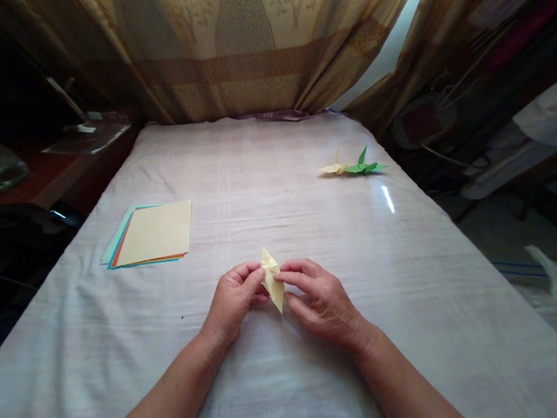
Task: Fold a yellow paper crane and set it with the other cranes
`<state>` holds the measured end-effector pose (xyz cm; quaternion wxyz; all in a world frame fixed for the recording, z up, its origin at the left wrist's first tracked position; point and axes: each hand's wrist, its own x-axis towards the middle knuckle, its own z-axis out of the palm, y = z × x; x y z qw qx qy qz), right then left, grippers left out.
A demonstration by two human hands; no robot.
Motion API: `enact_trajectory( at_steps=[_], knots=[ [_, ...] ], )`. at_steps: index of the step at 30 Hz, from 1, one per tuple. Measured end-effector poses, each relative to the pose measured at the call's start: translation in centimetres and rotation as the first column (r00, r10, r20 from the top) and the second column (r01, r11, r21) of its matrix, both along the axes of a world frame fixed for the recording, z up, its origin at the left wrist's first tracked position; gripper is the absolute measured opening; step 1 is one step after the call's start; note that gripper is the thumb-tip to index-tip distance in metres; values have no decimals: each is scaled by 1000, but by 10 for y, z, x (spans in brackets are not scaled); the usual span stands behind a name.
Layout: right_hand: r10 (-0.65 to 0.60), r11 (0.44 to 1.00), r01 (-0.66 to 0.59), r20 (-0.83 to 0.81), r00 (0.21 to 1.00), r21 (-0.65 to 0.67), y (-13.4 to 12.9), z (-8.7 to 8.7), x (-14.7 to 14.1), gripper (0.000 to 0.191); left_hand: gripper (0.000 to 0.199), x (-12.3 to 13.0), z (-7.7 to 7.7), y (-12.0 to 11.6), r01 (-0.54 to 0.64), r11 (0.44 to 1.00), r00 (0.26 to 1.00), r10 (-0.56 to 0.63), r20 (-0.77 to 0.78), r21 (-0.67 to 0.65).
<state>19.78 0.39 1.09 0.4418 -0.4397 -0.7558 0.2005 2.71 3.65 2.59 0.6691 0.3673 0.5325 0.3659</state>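
Observation:
A small folded piece of pale yellow origami paper point(274, 290), long and diamond-shaped with pointed ends, is held upright between my two hands. My left hand point(236, 299) pinches its left edge, thumb in front and fingers behind. On the other side, my right hand point(320, 297) grips the right edge, with a fingertip lying on the front face near the middle. The fingers partly hide both edges of the paper. Below it is the pale sheet covering the bed-like surface.
A stack of square coloured papers point(155, 233), cream on top, lies to the left. Two folded paper cranes, one cream point(335, 169) and one green point(365, 167), sit at the far right. Patterned curtains point(243, 32) hang behind the pale sheet point(262, 150). A brown side table point(48, 175) borders the left.

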Motion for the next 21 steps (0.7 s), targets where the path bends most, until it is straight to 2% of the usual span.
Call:
enact_trajectory(
  at_steps=[6, 12, 17, 21],
  knots=[
    [-14, 1000, 13, 49, 999, 22, 0, -5, 0, 36, 43, 0, -1, 1, 9, 1000, 1000, -9, 9, -1],
    [-151, 979, 126, 154, 976, 162, 0, -1, -1, 17, 38, 0, 0, 0, 43, 999, 999, -44, 21, 18],
    [-85, 976, 60, 112, 990, 208, 2, 6, -1, 16, 37, 0, 3, 0, 74, 997, 996, -74, 43, 3],
    [-83, 986, 78, 24, 996, 148, 2, 7, -4, 13, 37, 0, 2, -1, 101, 995, 995, -101, 4, 11]
  ],
)
